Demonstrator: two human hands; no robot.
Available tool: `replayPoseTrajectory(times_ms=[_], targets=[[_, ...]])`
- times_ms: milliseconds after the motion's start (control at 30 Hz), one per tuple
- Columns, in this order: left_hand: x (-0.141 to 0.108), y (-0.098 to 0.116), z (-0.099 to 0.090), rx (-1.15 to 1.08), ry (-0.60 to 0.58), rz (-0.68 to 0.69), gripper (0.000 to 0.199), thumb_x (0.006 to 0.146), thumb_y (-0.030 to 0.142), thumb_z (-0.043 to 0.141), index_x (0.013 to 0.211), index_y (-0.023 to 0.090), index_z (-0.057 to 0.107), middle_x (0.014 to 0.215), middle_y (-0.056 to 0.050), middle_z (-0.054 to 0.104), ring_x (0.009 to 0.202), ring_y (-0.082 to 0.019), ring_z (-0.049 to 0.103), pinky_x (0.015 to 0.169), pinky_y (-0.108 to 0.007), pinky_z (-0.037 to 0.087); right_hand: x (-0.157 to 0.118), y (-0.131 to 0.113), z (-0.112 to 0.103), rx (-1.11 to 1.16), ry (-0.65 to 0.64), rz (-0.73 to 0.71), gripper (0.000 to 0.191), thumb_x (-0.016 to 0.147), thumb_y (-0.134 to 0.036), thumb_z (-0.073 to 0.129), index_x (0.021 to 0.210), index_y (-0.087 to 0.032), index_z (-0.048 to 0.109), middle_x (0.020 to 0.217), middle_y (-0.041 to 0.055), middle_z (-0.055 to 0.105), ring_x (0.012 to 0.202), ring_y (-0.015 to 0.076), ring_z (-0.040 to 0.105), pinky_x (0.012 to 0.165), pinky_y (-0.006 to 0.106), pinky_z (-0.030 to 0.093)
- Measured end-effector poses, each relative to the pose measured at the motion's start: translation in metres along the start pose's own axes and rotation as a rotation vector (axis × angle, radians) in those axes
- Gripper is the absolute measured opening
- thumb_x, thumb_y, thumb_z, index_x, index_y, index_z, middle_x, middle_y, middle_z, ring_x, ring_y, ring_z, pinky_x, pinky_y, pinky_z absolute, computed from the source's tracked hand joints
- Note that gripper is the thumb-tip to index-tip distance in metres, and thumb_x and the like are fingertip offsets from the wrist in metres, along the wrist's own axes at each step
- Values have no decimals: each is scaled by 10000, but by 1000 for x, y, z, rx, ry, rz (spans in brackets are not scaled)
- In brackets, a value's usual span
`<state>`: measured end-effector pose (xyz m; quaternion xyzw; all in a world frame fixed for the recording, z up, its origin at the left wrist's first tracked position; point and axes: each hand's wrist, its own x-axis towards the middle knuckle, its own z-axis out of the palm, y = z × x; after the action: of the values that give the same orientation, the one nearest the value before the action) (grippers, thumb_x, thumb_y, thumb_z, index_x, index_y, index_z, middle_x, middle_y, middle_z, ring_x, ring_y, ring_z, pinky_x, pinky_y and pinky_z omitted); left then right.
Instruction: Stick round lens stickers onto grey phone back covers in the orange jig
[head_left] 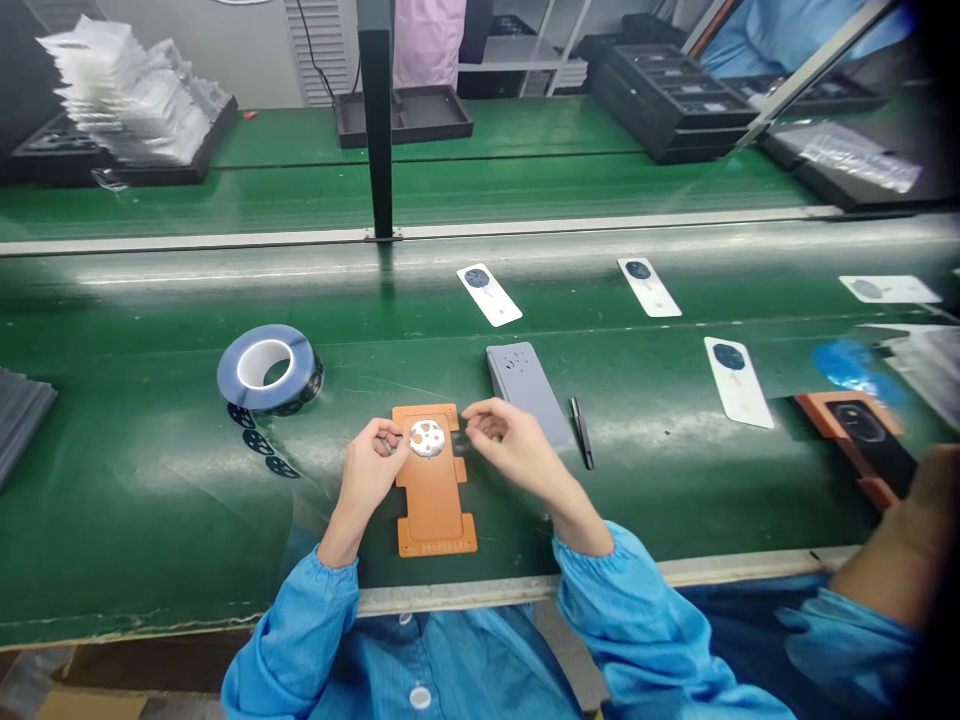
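Observation:
An orange fixture plate [436,505] with notched edges lies in front of me on the green bench. On its upper part is a round white disc [427,438] with several holes. My left hand [369,465] is at the plate's left edge, fingers curled and thumb by the disc's rim; what they pinch, if anything, is hidden. On the other side, my right hand [514,445] hovers beside the upper right corner, index finger and thumb apart, other fingers bent. Behind it lies a stack of grey phone-shaped panels [529,385].
Left stands a roll of blue-clear tape [232,372], its strip of black round stickers [256,441] trailing. Black tweezers [581,432] lie right. White panels [739,382] are spread beyond. A co-worker's hand [926,520] is near another orange fixture [821,410]. A black post [381,140] rises behind.

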<state>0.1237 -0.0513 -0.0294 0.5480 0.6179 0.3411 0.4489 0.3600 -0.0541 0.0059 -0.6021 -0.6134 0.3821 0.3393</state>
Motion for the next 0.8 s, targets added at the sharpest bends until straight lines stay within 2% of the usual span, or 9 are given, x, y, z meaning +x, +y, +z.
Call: replayPoseTrajectory(times_ms=[100, 200, 267, 333, 467, 533, 600, 700, 800], targets=[[0, -2, -2, -12, -8, 11, 157, 749, 212, 641, 902, 178, 647, 752, 29, 615, 517, -69, 464, 562, -206, 399, 27, 4, -47, -315, 101, -165, 298, 875, -299, 648, 1161, -230, 696, 1159, 103, 666, 1065, 276, 642, 973, 465, 510], [-1, -1, -5, -27, -14, 18, 149, 772, 207, 621, 915, 180, 654, 776, 15, 649, 538, -79, 518, 590, -216, 432, 66, 23, -88, -544, 59, -107, 571, 794, -418, 775, 1325, -249, 650, 1403, 146, 555, 1353, 392, 468, 1131, 574, 378], [-5, 0, -7, -35, -18, 27, 145, 799, 220, 610, 929, 181, 660, 805, -1, 674, 583, -96, 574, 605, -220, 451, 87, 37, -102, -543, -37, -15, 609, 793, -467, 776, 1345, -247, 643, 1434, 148, 552, 1356, 383, 484, 1140, 561, 379], [-11, 1, -10, -42, -3, 34, 155, 821, 236, 607, 954, 185, 667, 832, -16, 690, 625, -112, 608, 593, -220, 457, 98, 47, -108, -488, -70, 16, 564, 815, -482, 748, 1314, -232, 666, 1393, 140, 605, 1297, 345, 557, 1117, 521, 418], [-32, 0, -17, -47, 44, 52, 161, 865, 280, 609, 989, 200, 673, 952, -61, 713, 807, -168, 683, 611, -238, 505, 93, 39, -116, -415, 116, -40, 437, 781, -483, 771, 1124, -212, 759, 1197, 119, 724, 1123, 320, 659, 1020, 509, 495], [-44, -3, -20, -7, 57, 95, 201, 895, 306, 603, 1058, 211, 674, 1102, -91, 712, 1004, -212, 691, 764, -299, 562, 81, 18, -121, -306, 201, -31, 405, 763, -480, 794, 1063, -208, 778, 1059, 108, 762, 969, 296, 704, 903, 480, 557], [-54, -8, -23, 60, 53, 156, 301, 920, 338, 601, 1194, 220, 649, 1307, -116, 657, 1234, -253, 617, 1015, -405, 519, 66, -9, -120, -148, 244, -24, 375, 750, -468, 817, 1018, -207, 784, 944, 95, 774, 847, 267, 720, 781, 425, 592], [-66, -17, -27, 144, -43, 221, 496, 968, 408, 549, 1422, 209, 521, 1558, -138, 469, 1483, -288, 383, 1224, -504, 316, 40, -48, -97, 35, 219, -60, 355, 730, -437, 853, 998, -215, 782, 913, 84, 776, 808, 247, 732, 710, 372, 608], [-72, -21, -29, 201, -174, 227, 624, 1012, 476, 451, 1563, 200, 351, 1656, -137, 315, 1565, -303, 193, 1256, -546, 233, 21, -65, -51, 163, 31, -36, 358, 758, -435, 830, 1030, -209, 774, 975, 88, 778, 829, 248, 741, 728, 383, 627]])
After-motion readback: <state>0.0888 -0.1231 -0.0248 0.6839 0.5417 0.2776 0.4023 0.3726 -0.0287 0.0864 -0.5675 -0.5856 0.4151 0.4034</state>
